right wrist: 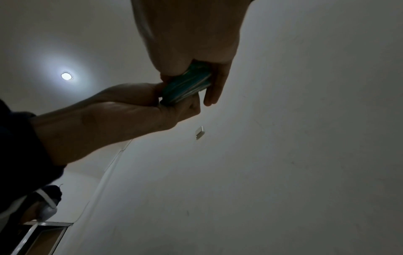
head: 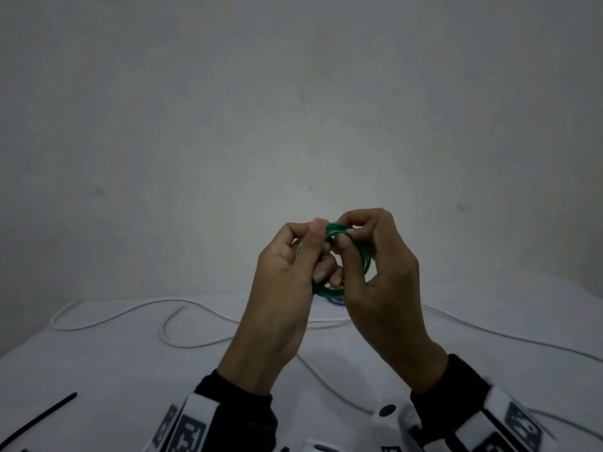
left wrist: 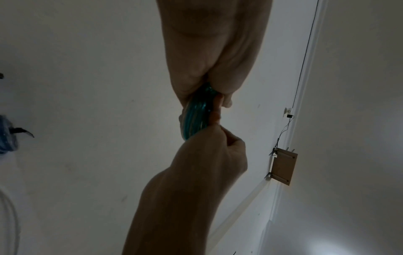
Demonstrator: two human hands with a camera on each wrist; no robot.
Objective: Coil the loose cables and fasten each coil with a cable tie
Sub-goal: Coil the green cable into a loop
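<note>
I see left hand (head: 287,272) and right hand (head: 375,265) both clamped on green coil (head: 339,228), untied; white cable (head: 182,324) loose on bench (head: 98,370).

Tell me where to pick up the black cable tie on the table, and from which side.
Pinch the black cable tie near its middle, coming from above with the left hand. It lies flat and slanted at the table's near-left, clear of the white cable; its lower end leaves the head view.
</note>
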